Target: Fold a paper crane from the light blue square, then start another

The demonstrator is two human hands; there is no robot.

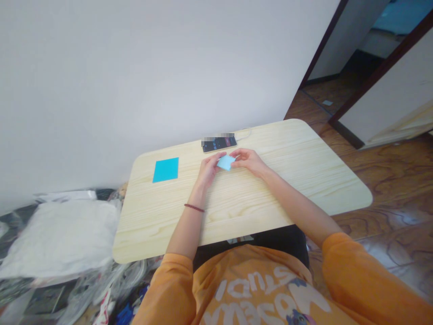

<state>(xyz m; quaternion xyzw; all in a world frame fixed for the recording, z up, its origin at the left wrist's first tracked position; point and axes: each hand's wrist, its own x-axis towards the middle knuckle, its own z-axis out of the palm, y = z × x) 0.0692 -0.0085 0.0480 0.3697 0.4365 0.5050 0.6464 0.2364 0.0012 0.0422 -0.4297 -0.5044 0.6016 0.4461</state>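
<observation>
The left hand (209,169) and the right hand (246,161) are close together, with only a narrow space between them, and their fingertips pinch a folded piece of light blue paper (226,162) from both sides. This paper is near the middle of the far half of a light wooden table top (324,180), and it seems to be lifted a little from the surface, but from this view I cannot be sure of the height. Its exact fold shape is partly hidden by the fingers.

The paper looks very light, thin and soft, so it can bend easily and needs only a gentle pressure. Probably the best place to take hold of it is at its edges or at a firm folded corner, between thumb and fingertip.

Just behind the hands lies a black smartphone (219,144) with a white charging cable (245,132), and part of its screen is blurred. To the left is a flat square of bright cyan paper (165,169), well apart from the hands. A dark red bead bracelet (194,207) is around the left wrist, and both arms come from orange sleeves (367,282). On the floor at the left of the table are a white cushion-like bag (57,239) and a heap of plastic bags (101,289).
</observation>
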